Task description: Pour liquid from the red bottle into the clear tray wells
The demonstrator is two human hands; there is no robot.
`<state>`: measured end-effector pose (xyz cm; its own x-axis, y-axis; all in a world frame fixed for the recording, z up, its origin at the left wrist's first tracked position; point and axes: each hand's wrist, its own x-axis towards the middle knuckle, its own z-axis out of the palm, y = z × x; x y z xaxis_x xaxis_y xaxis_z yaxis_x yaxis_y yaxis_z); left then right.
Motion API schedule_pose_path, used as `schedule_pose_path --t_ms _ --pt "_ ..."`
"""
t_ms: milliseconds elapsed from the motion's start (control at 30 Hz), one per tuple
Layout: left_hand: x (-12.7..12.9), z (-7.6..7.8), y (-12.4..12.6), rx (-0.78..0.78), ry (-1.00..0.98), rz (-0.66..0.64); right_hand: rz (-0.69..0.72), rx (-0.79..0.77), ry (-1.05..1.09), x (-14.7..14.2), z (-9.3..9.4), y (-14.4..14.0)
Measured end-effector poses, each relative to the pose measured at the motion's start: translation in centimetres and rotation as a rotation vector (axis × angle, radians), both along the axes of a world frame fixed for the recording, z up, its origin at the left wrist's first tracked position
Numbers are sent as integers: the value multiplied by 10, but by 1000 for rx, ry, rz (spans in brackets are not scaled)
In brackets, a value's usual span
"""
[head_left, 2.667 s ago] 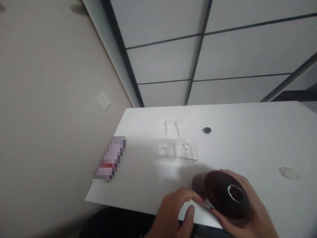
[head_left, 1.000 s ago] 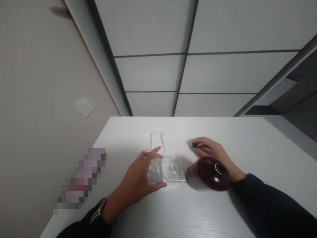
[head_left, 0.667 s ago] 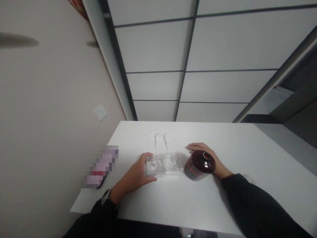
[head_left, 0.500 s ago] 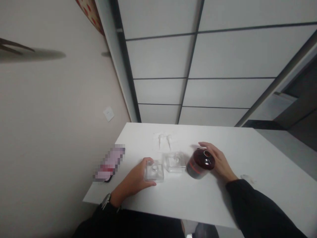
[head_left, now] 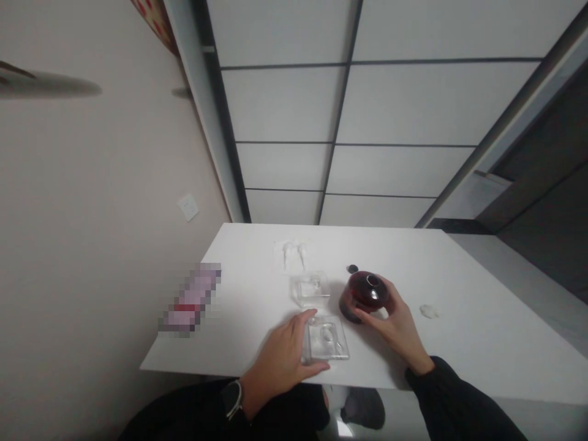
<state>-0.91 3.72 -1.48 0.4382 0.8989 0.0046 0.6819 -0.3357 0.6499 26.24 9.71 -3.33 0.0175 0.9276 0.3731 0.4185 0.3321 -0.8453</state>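
My left hand [head_left: 282, 352] is wrapped around the side of a clear square plastic container [head_left: 328, 339] with a round opening on top, near the table's front edge. My right hand [head_left: 399, 321] grips a dark red, round-shouldered bottle [head_left: 362, 297] from the right, thumb in front and fingers partly hidden behind it. The bottle's mouth is uncapped and it leans slightly. A second clear container [head_left: 311, 290] stands just behind the held one, left of the bottle. Behind the bottle lies a small black cap [head_left: 353, 269].
Two small whitish nozzle-like pieces [head_left: 294, 252] lie toward the back of the white table [head_left: 248, 288]. A crumpled translucent scrap [head_left: 429, 311] is at the right. On the left edge rests a blurred pink item [head_left: 195, 297]. Wall and cabinet panels border the table.
My left hand has brought its container rightward and nearer the front edge, in front of the other container. My right hand's thumb has come round the bottle's front. The black cap now shows.
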Motion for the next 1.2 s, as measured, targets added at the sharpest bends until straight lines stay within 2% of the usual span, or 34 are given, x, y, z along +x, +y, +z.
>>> schedule_pose_path --t_ms 100,167,367,867,1200 --pt "0 -5 1 43 13 -12 -50 142 -196 15 11 -19" --pt "0 -7 2 76 4 -19 -37 222 -304 23 18 -32" --pt "5 -8 4 110 -42 -1 47 303 -512 29 39 -52" --pt "6 -13 5 126 -65 4 151 516 -883 16 69 -50" --pt "7 -11 5 170 -61 -22 148 530 -988 13 72 -47"
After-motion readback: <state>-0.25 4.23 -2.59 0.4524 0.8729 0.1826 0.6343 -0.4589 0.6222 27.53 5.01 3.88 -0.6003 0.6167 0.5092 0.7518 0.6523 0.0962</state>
